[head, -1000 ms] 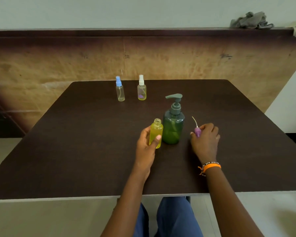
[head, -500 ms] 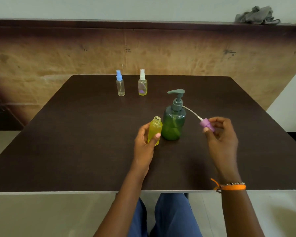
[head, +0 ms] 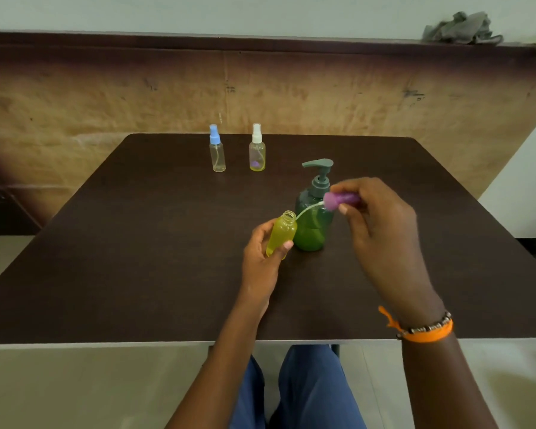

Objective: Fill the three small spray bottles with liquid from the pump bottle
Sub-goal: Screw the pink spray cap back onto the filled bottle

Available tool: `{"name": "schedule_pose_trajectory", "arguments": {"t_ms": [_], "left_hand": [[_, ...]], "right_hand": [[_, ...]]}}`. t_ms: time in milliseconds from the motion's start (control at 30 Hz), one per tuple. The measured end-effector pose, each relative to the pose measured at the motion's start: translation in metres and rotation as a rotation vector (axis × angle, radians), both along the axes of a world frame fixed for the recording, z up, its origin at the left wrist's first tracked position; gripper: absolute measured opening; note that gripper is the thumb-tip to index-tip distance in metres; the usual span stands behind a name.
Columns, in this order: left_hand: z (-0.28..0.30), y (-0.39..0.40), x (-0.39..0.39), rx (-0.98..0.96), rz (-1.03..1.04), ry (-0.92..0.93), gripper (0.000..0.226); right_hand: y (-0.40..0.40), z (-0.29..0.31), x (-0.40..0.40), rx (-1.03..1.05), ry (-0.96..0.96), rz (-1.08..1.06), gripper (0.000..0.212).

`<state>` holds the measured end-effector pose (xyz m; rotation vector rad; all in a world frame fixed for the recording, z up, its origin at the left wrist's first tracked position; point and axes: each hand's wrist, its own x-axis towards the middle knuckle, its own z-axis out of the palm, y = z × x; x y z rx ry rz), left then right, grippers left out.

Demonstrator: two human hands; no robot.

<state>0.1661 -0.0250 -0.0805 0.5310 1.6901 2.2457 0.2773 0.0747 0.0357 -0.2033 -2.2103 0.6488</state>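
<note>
My left hand (head: 260, 264) grips a small yellow bottle (head: 280, 233) with an open neck, tilted slightly right. My right hand (head: 381, 224) pinches its purple spray cap (head: 341, 200), held sideways in the air. The cap's thin white tube (head: 307, 209) reaches down-left, its tip at the yellow bottle's mouth. Just behind both stands the green pump bottle (head: 313, 218) with a grey pump head. Two more small spray bottles stand at the far side of the dark table (head: 136, 243): a clear one with a blue cap (head: 217, 153) and a yellowish one with a white cap (head: 257, 151).
A brown board (head: 106, 97) leans behind the table, with grey cloth (head: 460, 27) on its top edge at the right. The table's near edge runs just above my knees.
My right hand lifted the purple cap from the table, turned it round and brought its tube to the yellow bottle's mouth. The left hand has tilted the yellow bottle slightly.
</note>
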Motion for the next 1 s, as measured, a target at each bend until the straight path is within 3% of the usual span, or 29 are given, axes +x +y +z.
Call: {"name": "schedule_pose_trajectory", "arguments": {"t_ms": [233,567,1000], "left_hand": [[-0.001,0.000,0.000,0.027,-0.005,-0.003,0.036],[0.000,-0.004,0.002,0.046,-0.031,0.000,0.037],[0.007,-0.008,0.007,0.061,-0.008,0.070,0.036]], "right_hand": [[-0.003,0.025,-0.020,0.121,-0.049,0.058,0.024],[-0.003,0.014,-0.051,0.182,-0.611,0.169,0.033],[0.004,0.035,-0.070,0.363,-0.749,0.292,0.021]]}}
